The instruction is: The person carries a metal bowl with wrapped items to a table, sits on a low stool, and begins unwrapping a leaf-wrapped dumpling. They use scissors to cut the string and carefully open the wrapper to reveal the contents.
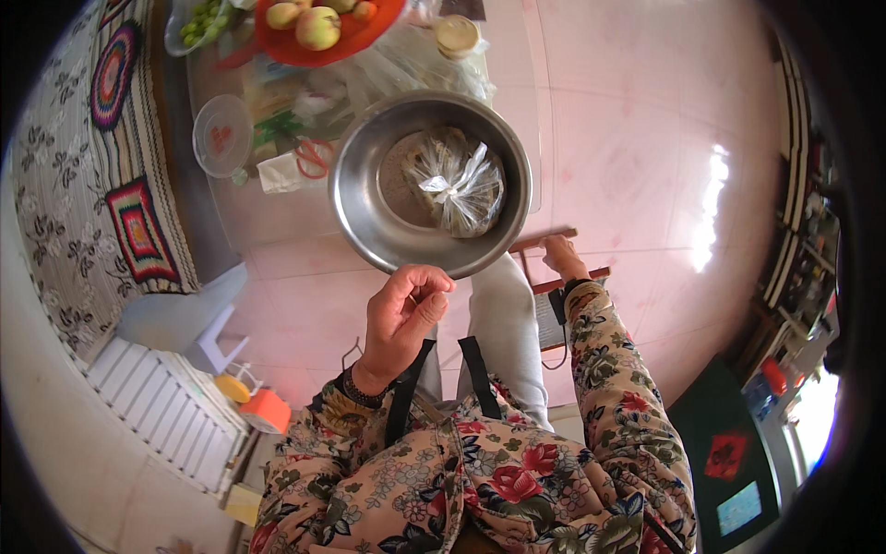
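A stainless steel basin [356, 208] stands before me at the near edge of the table. Inside it lies a knotted clear plastic bag [474, 187] with brownish-green contents that I cannot make out. My left hand [401, 318] is loosely curled just in front of the basin's near rim, thumb close to the fingertips, with nothing visible in it. To the right of my knee, my right hand [564, 256] grips a wooden rail of what looks like a folding stool [571, 280]. Its fingertips are partly hidden.
Beyond the basin are a red fruit plate [332, 55], a bowl of grapes [183, 41], a lidded jar [457, 36], a clear plastic lid [223, 135] and red-handled scissors [313, 159]. A covered sofa [62, 166] runs along the left. Pink tiled floor [637, 173] extends right.
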Demonstrator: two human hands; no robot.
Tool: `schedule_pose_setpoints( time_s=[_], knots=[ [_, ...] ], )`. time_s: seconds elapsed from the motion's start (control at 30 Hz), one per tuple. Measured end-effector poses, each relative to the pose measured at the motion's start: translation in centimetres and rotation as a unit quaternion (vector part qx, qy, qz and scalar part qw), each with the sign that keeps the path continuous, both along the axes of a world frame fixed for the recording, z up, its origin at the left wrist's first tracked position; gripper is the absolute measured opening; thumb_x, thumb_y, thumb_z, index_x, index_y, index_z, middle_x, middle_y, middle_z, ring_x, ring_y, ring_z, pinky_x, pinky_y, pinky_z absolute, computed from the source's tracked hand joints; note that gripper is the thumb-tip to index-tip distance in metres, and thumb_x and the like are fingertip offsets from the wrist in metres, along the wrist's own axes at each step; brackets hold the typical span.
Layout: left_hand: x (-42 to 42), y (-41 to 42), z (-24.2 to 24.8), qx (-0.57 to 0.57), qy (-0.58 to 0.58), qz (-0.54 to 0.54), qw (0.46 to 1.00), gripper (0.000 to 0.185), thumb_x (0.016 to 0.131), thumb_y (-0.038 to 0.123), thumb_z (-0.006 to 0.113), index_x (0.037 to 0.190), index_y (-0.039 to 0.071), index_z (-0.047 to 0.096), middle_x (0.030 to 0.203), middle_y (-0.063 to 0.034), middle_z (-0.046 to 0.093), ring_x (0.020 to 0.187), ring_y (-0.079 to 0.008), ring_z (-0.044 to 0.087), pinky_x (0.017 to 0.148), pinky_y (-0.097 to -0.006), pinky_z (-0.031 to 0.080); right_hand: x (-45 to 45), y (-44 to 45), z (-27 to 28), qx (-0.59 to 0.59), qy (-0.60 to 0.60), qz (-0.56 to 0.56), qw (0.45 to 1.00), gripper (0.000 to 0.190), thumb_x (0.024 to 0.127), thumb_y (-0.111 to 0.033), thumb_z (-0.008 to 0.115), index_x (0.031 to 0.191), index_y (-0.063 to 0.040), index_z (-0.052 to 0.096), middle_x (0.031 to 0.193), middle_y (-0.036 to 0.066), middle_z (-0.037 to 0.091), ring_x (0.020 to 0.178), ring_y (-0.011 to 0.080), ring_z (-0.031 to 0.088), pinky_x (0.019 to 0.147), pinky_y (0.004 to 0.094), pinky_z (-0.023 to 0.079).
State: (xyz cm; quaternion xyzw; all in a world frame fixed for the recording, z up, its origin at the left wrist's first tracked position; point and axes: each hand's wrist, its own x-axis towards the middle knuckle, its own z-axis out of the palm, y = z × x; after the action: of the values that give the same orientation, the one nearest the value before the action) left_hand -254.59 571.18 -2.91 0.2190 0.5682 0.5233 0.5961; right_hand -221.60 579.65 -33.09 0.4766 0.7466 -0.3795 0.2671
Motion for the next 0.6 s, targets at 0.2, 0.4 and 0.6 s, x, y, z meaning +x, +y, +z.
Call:
schedule_pose_setpoints(
  time_s=[0.2, 0.4, 0.6],
  knots=[
    [-0.7, -1.0, 0.9, -0.03, -0.009, 0.066, 0.997, 0.012, 0.097, 0.006, 0.058, 0.107, 0.0, 0.057, 0.086, 0.0028, 0.055, 0.074, -0.0026, 0.048, 0.067, -0.018, 0.042, -3.4, 10.3, 6.4, -0.075, 0.032, 0.251, 0.965, 0.038, 0.073, -0.014, 0.071, 0.11, -0.005, 0.069, 0.105, 0.018, 0.069, 0.101, 0.0371, 0.062, 0.09, 0.0443, 0.05],
    [0.6, -0.9, -0.6, -0.016, 0.002, 0.163, 0.987, 0.013, 0.097, 0.006, 0.058, 0.108, 0.0, 0.056, 0.097, -0.0021, 0.058, 0.076, -0.0036, 0.048, 0.069, -0.0186, 0.042, -7.0, 8.6, 2.8, -0.288, 0.107, 0.373, 0.876, 0.041, 0.071, -0.02, 0.074, 0.109, -0.006, 0.068, 0.103, 0.016, 0.068, 0.1, 0.032, 0.064, 0.083, 0.0435, 0.051],
    [4.3, 0.7, -2.0, -0.014, 0.041, 0.235, 0.971, 0.012, 0.096, 0.005, 0.059, 0.106, 0.0, 0.055, 0.103, -0.0059, 0.06, 0.075, -0.0034, 0.048, 0.069, -0.0181, 0.042, -3.4, 4.1, -1.7, -0.396, 0.073, 0.418, 0.814, 0.035, 0.07, -0.03, 0.072, 0.088, -0.002, 0.063, 0.083, 0.016, 0.063, 0.084, 0.0337, 0.062, 0.075, 0.0447, 0.048]
  ],
)
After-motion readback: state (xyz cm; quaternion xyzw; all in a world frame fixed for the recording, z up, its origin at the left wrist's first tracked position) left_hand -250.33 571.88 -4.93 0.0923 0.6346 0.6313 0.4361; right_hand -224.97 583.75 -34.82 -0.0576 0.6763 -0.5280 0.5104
